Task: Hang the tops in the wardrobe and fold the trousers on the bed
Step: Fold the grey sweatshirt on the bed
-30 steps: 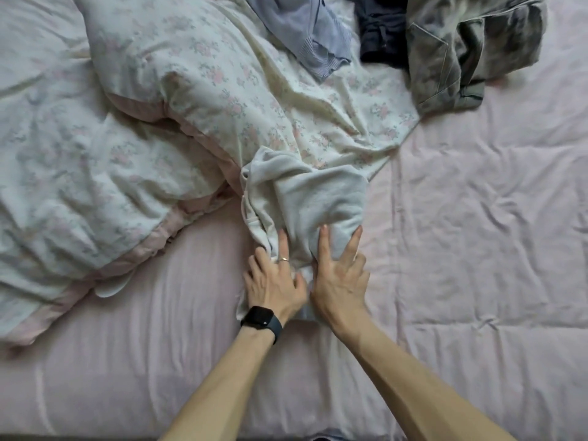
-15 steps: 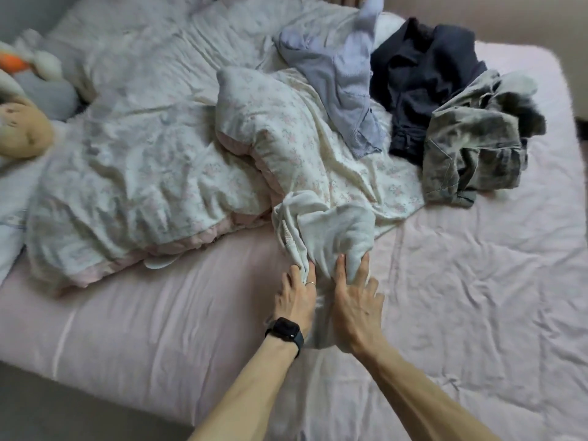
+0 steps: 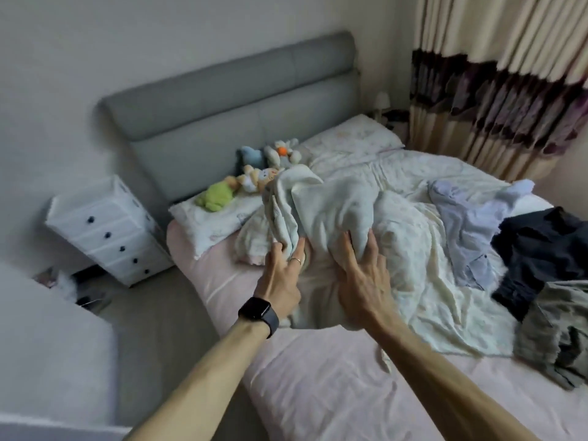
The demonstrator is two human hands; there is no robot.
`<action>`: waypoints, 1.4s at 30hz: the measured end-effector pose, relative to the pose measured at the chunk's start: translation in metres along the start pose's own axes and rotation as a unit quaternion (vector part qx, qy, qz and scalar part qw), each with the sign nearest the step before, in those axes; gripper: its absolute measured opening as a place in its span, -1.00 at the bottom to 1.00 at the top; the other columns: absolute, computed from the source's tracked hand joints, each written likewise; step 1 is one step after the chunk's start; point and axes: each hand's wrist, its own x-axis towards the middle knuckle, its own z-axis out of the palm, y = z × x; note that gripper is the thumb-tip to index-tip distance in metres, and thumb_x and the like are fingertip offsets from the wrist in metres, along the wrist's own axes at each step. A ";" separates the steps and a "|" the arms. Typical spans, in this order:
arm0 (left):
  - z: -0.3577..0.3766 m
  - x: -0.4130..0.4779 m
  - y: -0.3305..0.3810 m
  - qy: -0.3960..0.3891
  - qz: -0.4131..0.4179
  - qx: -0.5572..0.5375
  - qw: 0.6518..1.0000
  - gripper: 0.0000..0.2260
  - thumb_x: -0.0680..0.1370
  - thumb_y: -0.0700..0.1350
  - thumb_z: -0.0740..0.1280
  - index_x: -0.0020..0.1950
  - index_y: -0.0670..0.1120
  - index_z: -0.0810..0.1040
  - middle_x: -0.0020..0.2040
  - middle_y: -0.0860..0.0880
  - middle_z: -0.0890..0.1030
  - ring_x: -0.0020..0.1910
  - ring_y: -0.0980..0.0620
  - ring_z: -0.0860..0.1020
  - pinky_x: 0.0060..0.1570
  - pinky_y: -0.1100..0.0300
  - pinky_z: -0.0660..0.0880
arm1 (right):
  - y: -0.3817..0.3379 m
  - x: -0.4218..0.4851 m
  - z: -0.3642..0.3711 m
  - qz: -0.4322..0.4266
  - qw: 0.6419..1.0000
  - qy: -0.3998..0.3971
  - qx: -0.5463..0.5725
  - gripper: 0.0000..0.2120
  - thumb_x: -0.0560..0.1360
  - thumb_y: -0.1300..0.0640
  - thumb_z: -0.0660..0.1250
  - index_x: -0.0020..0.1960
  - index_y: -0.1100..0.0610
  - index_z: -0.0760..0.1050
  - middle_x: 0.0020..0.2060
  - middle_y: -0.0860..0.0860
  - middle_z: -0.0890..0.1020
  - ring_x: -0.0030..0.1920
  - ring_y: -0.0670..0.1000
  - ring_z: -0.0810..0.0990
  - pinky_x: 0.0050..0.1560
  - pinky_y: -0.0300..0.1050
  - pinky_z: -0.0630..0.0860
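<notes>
A folded white garment (image 3: 327, 211) is raised off the pink bed sheet (image 3: 321, 393), in front of the floral duvet (image 3: 423, 268). My left hand (image 3: 281, 284), with a ring and a black watch, grips its left edge. My right hand (image 3: 361, 281) holds the lower middle of the cloth with fingers spread. On the right of the bed lie a light blue shirt (image 3: 461, 227), a dark navy garment (image 3: 541, 249) and grey-green trousers (image 3: 560, 342).
Plush toys (image 3: 254, 176) sit on the pillows by the grey headboard (image 3: 235, 100). A white drawer unit (image 3: 105, 230) stands on the floor left of the bed. Striped curtains (image 3: 496, 90) hang at the far right. A pale surface (image 3: 47, 345) fills the near left.
The white garment lay pressed flat on the sheet under both hands; now both hands have taken hold of it and raised it. The view has lifted and swung left toward the headboard.
</notes>
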 end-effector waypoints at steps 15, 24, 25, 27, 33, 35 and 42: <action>-0.309 -0.262 -0.105 0.261 -0.254 0.126 0.923 -0.31 0.60 -0.08 0.38 0.63 0.09 0.08 0.07 0.11 0.05 -0.08 0.01 0.32 0.04 0.25 0.41 | -0.334 -0.055 -0.094 -0.382 0.874 0.059 0.295 -0.27 0.54 -0.15 0.39 0.61 -0.02 0.18 0.55 0.26 0.15 0.38 0.37 0.36 0.24 0.23 0.49; -0.394 -0.440 -0.094 0.354 -0.385 0.207 0.827 -0.36 0.59 0.07 0.37 0.61 0.13 0.15 0.10 0.12 0.08 -0.12 -0.01 0.34 -0.02 0.17 0.43 | -0.473 -0.174 -0.125 -0.496 0.774 0.014 0.392 -0.26 0.55 -0.22 0.35 0.60 0.05 0.19 0.53 0.29 0.16 0.36 0.37 0.37 0.26 0.25 0.48; -0.400 -0.458 -0.089 0.355 -0.403 0.221 0.814 -0.36 0.59 0.08 0.36 0.61 0.13 0.16 0.17 0.05 0.15 -0.14 -0.04 0.38 -0.05 0.16 0.44 | -0.485 -0.187 -0.126 -0.508 0.761 0.003 0.403 -0.25 0.55 -0.22 0.34 0.61 0.04 0.17 0.54 0.28 0.15 0.38 0.36 0.36 0.28 0.26 0.46; -0.416 -0.496 -0.079 0.356 -0.434 0.244 0.791 -0.38 0.61 0.07 0.35 0.61 0.09 0.16 0.25 -0.09 0.25 -0.04 -0.13 0.47 0.03 0.13 0.46 | -0.513 -0.217 -0.133 -0.537 0.726 -0.024 0.429 -0.23 0.56 -0.22 0.34 0.62 0.00 0.10 0.56 0.25 0.11 0.45 0.33 0.29 0.34 0.25 0.42; -0.473 -0.611 -0.060 0.377 -0.527 0.290 0.705 -0.40 0.64 0.06 0.28 0.63 0.07 0.10 0.40 -0.15 0.20 0.31 -0.13 0.37 0.24 0.02 0.47 | -0.614 -0.311 -0.174 -0.614 0.629 -0.071 0.471 -0.24 0.57 -0.16 0.35 0.63 0.03 0.08 0.57 0.26 0.09 0.45 0.33 0.29 0.35 0.28 0.41; -0.484 -0.640 -0.060 0.373 -0.552 0.314 0.676 -0.41 0.65 0.07 0.26 0.63 0.06 0.09 0.39 -0.14 0.19 0.31 -0.13 0.36 0.21 -0.02 0.49 | -0.640 -0.336 -0.182 -0.628 0.614 -0.074 0.472 -0.24 0.58 -0.18 0.33 0.63 0.01 0.06 0.59 0.25 0.05 0.47 0.33 0.27 0.37 0.27 0.40; -0.522 -0.731 -0.116 0.321 -0.598 0.395 0.619 -0.40 0.68 -0.02 0.23 0.64 -0.06 0.01 0.35 -0.15 0.15 0.34 -0.18 0.26 0.20 0.04 0.45 | -0.746 -0.415 -0.183 -0.681 0.591 -0.049 0.430 -0.29 0.59 -0.20 0.27 0.63 0.00 0.11 0.56 0.27 0.09 0.34 0.36 0.37 0.23 0.23 0.46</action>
